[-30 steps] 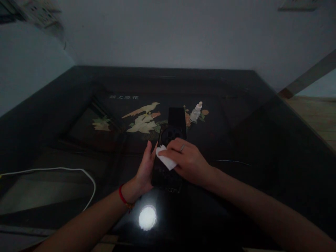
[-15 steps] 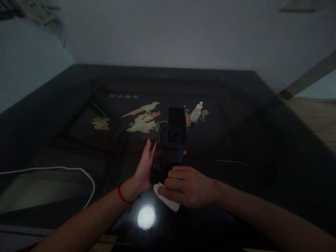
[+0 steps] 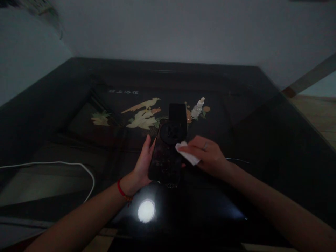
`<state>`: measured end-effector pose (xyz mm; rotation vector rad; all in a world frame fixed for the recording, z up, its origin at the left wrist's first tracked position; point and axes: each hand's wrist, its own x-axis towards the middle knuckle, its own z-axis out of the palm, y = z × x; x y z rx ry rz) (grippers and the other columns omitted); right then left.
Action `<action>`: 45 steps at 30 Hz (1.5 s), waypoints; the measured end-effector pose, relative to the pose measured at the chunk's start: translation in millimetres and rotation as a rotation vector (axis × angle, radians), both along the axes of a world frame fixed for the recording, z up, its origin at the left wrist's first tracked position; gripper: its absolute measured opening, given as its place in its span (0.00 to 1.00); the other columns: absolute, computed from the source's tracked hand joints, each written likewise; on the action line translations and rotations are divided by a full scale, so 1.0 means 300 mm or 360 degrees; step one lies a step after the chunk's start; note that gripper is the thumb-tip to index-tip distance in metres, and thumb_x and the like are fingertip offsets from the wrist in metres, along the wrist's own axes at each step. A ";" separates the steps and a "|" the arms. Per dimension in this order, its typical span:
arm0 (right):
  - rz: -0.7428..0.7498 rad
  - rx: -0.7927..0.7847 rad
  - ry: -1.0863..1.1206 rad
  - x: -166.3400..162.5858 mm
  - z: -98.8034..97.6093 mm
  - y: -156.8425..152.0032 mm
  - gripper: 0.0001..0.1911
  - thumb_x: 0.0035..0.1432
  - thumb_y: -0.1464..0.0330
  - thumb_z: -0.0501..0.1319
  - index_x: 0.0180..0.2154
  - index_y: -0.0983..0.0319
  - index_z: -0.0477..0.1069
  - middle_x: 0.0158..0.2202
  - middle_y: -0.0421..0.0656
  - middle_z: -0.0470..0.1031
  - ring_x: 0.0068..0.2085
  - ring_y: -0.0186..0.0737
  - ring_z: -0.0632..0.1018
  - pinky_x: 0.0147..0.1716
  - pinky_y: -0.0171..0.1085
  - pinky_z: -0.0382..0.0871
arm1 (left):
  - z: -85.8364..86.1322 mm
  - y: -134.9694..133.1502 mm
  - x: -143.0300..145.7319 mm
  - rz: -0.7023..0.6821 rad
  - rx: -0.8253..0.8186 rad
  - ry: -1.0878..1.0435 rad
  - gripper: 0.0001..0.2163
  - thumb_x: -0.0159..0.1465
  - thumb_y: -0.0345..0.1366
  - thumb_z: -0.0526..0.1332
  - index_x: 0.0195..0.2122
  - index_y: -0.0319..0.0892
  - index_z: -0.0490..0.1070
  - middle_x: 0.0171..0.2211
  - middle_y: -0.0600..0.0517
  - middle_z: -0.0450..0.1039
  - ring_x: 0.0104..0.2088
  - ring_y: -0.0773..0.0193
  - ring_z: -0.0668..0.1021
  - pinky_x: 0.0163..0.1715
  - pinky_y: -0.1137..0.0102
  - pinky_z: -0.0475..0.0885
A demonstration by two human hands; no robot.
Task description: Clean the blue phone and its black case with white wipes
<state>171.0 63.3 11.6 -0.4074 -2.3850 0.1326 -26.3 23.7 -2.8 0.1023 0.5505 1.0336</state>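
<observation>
My left hand (image 3: pixel 143 162) is closed around the sides of a dark smartphone (image 3: pixel 165 161), whose back with a large round camera ring faces up. Smudges show on its glossy surface. Between the fingers of my right hand (image 3: pixel 210 154) is a folded white tissue (image 3: pixel 189 154), at the phone's right edge just below the camera ring. Past the phone's top end lies a flat black rectangular object (image 3: pixel 177 111), partly hidden by the phone; its kind I cannot make out. A small clear dropper bottle (image 3: pixel 196 109) with a white top stands beyond, to the right.
The glossy black table (image 3: pixel 236 133) carries a bird-and-flower picture (image 3: pixel 143 119) and reflects a round bright light near its front. A white cable (image 3: pixel 60 162) curves across the left side. Behind the table rises a pale wall (image 3: pixel 168 31).
My right hand, with the tissue, has moved up and to the right, from the phone's lower end to beside its camera ring. The left hand still holds the phone in about the same place.
</observation>
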 end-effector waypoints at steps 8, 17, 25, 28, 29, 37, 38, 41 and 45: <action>0.0338 0.0049 -0.0153 0.019 -0.008 -0.045 0.10 0.65 0.76 0.52 0.43 0.67 0.70 0.27 0.41 0.72 0.29 0.34 0.70 0.29 0.34 0.65 | 0.005 0.001 0.003 0.0005 -0.0031 0.0071 0.27 0.68 0.53 0.42 0.64 0.48 0.53 0.52 0.43 0.72 0.49 0.51 0.77 0.51 0.53 0.67; 0.0077 -0.0038 0.0021 0.025 -0.009 -0.005 0.09 0.64 0.75 0.54 0.44 0.66 0.70 0.29 0.44 0.72 0.30 0.34 0.71 0.30 0.33 0.67 | 0.004 0.000 0.000 -0.0058 0.0019 0.0057 0.27 0.68 0.53 0.41 0.64 0.48 0.53 0.50 0.43 0.73 0.47 0.50 0.78 0.49 0.50 0.69; -0.0250 -0.0150 0.0103 0.049 -0.012 0.027 0.10 0.61 0.75 0.57 0.44 0.63 0.73 0.34 0.45 0.75 0.35 0.36 0.75 0.34 0.34 0.70 | 0.000 -0.003 0.002 -0.0151 0.0076 0.0034 0.28 0.67 0.55 0.41 0.64 0.50 0.53 0.53 0.43 0.71 0.50 0.49 0.76 0.48 0.49 0.70; -0.0497 -0.0266 0.0117 0.035 0.007 0.077 0.12 0.59 0.77 0.56 0.42 0.63 0.74 0.38 0.45 0.75 0.38 0.37 0.76 0.38 0.35 0.71 | -0.001 -0.012 0.008 -0.0180 0.0151 0.0059 0.27 0.67 0.55 0.42 0.64 0.49 0.52 0.53 0.41 0.71 0.49 0.47 0.76 0.45 0.47 0.71; -0.0508 -0.0273 0.0111 0.020 0.016 0.088 0.12 0.59 0.77 0.56 0.41 0.64 0.75 0.38 0.45 0.75 0.38 0.37 0.76 0.39 0.35 0.70 | -0.002 -0.015 0.010 -0.0179 0.0164 0.0083 0.27 0.67 0.54 0.42 0.64 0.49 0.51 0.53 0.41 0.71 0.49 0.47 0.77 0.45 0.47 0.71; -0.0516 -0.0255 -0.0218 -0.152 0.101 0.090 0.14 0.58 0.80 0.52 0.37 0.66 0.75 0.36 0.47 0.74 0.39 0.41 0.74 0.38 0.37 0.68 | 0.003 -0.025 0.029 -0.0081 0.0181 0.0211 0.24 0.68 0.49 0.47 0.64 0.51 0.52 0.50 0.47 0.74 0.46 0.53 0.78 0.48 0.56 0.71; -0.0497 -0.0247 -0.0277 -0.166 0.109 0.078 0.13 0.59 0.80 0.52 0.37 0.66 0.75 0.36 0.47 0.73 0.39 0.41 0.74 0.37 0.37 0.67 | 0.002 -0.025 0.030 -0.0038 0.0162 0.0235 0.23 0.68 0.48 0.47 0.63 0.49 0.55 0.48 0.47 0.75 0.45 0.54 0.78 0.47 0.57 0.71; -0.0423 -0.0228 -0.0387 -0.190 0.112 0.023 0.10 0.60 0.79 0.53 0.35 0.67 0.74 0.33 0.47 0.72 0.37 0.41 0.72 0.36 0.36 0.67 | -0.003 -0.023 0.028 0.0076 0.0091 0.0273 0.22 0.68 0.47 0.49 0.60 0.44 0.62 0.41 0.48 0.77 0.39 0.56 0.79 0.44 0.62 0.72; -0.0232 -0.0259 -0.0392 -0.175 0.072 -0.061 0.08 0.58 0.79 0.56 0.34 0.66 0.73 0.32 0.46 0.72 0.33 0.39 0.71 0.35 0.36 0.67 | -0.006 -0.016 0.019 0.0108 0.0069 0.0219 0.21 0.67 0.49 0.50 0.54 0.43 0.69 0.28 0.52 0.75 0.29 0.61 0.78 0.38 0.66 0.72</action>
